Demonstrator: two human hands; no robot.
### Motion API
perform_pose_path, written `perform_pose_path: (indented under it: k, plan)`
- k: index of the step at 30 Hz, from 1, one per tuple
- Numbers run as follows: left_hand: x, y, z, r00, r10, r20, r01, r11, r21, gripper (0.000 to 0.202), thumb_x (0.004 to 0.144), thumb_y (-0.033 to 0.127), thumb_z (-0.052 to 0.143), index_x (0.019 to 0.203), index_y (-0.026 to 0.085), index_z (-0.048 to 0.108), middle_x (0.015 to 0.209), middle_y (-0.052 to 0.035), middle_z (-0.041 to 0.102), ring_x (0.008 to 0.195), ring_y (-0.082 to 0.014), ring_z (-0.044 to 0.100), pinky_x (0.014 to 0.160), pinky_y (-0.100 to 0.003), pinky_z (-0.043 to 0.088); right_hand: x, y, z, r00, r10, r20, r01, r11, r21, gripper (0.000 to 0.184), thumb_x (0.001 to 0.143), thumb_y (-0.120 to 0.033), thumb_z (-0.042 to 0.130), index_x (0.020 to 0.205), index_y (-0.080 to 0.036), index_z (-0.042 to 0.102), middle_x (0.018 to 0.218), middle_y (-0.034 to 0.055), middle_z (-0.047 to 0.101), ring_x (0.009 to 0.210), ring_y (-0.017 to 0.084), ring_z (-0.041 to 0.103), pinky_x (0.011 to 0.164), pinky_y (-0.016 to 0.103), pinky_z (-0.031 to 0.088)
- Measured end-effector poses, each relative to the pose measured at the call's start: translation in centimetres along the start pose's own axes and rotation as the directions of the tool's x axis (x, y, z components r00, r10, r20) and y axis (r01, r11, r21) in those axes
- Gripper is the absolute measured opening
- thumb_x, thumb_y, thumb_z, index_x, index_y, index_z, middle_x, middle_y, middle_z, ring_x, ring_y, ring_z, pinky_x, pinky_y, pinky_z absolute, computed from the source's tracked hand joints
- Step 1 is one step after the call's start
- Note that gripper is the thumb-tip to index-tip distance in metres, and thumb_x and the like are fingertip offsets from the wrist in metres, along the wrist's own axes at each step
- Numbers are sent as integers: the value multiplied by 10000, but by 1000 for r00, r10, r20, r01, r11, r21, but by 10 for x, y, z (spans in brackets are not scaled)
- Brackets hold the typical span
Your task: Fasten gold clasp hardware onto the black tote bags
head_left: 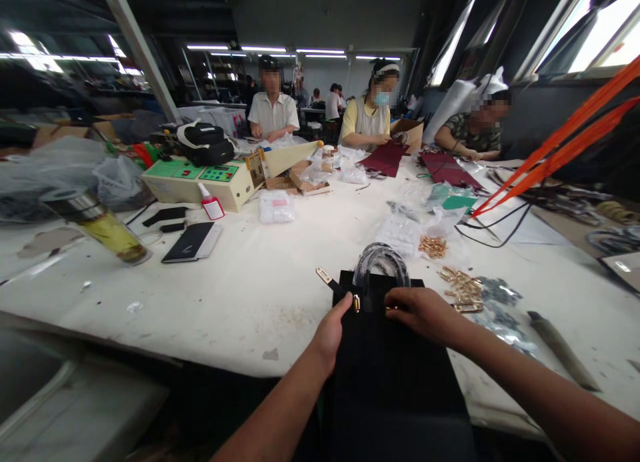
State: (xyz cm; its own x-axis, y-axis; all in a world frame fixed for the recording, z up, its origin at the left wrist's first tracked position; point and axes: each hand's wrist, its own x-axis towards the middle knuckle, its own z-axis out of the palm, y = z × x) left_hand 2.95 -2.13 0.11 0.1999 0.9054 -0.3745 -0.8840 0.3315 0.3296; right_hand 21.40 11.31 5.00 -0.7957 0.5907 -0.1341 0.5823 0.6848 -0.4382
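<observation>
A black handbag (390, 382) lies over the table's front edge toward me, its top end on the tabletop. Its looped handles (383, 259) are wrapped in clear plastic. My left hand (326, 339) grips the bag's left edge, the thumb beside a gold clasp (357, 303). From that corner sticks out a black strap tab with a gold plate (325, 275). On the upper right of the bag, my right hand (420, 309) is closed, fingertips pinched at a small gold fitting (391, 307) that they mostly cover.
Gold fittings (460, 285) and plastic packets (500, 295) lie right of the bag. Nearby is a dark rod-like tool (563, 349). Leftward are a cream machine (200, 182), a red-labelled bottle (213, 203), a notebook (190, 242) and a tea flask (107, 229). Three co-workers sit across the table.
</observation>
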Motion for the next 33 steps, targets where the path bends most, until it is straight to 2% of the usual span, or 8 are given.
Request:
perform_pose_path:
  k: [5,11,14,22,26,29,31,33]
  plan:
    - [0,0,1,999,20,26,-20,1000,11,542,953,499,622,1251,51,689,1084,-194,748,1072,-336,721,1038,-454,526,-3,-6,-3,992,121,-15,-121,992,37,266,897,-418,616,1098,-259,682,942,-33,686,790,19,597,719,121,372]
    - [1,0,0,1000,27,11,-27,1000,-3,566,949,507,624,1265,41,679,1076,-210,744,1076,-355,717,1034,-476,527,-10,4,15,991,7,-135,-5,1000,14,332,982,-494,491,1110,-315,739,1075,-12,686,983,46,631,906,163,447]
    - [1,1,-1,999,16,33,-16,1000,-23,564,954,496,617,1278,38,672,1089,-210,741,1082,-348,715,1042,-467,523,-11,5,21,986,25,-166,-30,999,-31,337,991,-508,469,1112,-349,741,1078,-15,677,985,55,612,913,191,440]
    - [0,4,6,1000,2,19,-3,999,43,564,941,519,615,1229,40,692,1021,-209,749,1035,-349,727,1012,-474,533,-8,2,32,966,60,-251,-30,992,121,347,969,-515,519,1067,-287,762,1083,9,668,982,53,608,934,183,478]
    - [-25,-4,15,980,193,-37,-180,955,235,482,893,445,703,1178,56,720,1063,-207,744,1053,-346,718,1004,-456,532,-15,5,33,959,46,-280,0,987,162,362,970,-541,502,1070,-307,759,1077,7,665,988,50,623,920,169,494]
    - [-60,-20,11,934,336,123,-351,795,495,551,841,420,781,1308,140,692,1204,-177,721,1136,-360,686,1054,-482,499,-22,10,29,935,52,-350,16,982,187,390,951,-580,516,1034,-283,755,1040,12,667,947,48,637,874,152,515]
    - [-83,-32,-1,935,324,141,-338,701,629,630,772,468,829,1338,227,694,1223,-138,723,1190,-391,658,1088,-523,472,-26,11,24,917,35,-397,35,985,167,408,941,-586,527,955,-242,747,965,22,667,866,49,635,798,146,520]
    - [-102,-41,-16,935,353,27,-267,652,709,659,671,539,866,1280,322,736,1167,-103,747,1251,-427,621,1092,-551,469,-28,6,19,906,-26,-422,89,988,129,414,939,-576,528,902,-225,742,916,31,667,812,52,635,740,140,522]
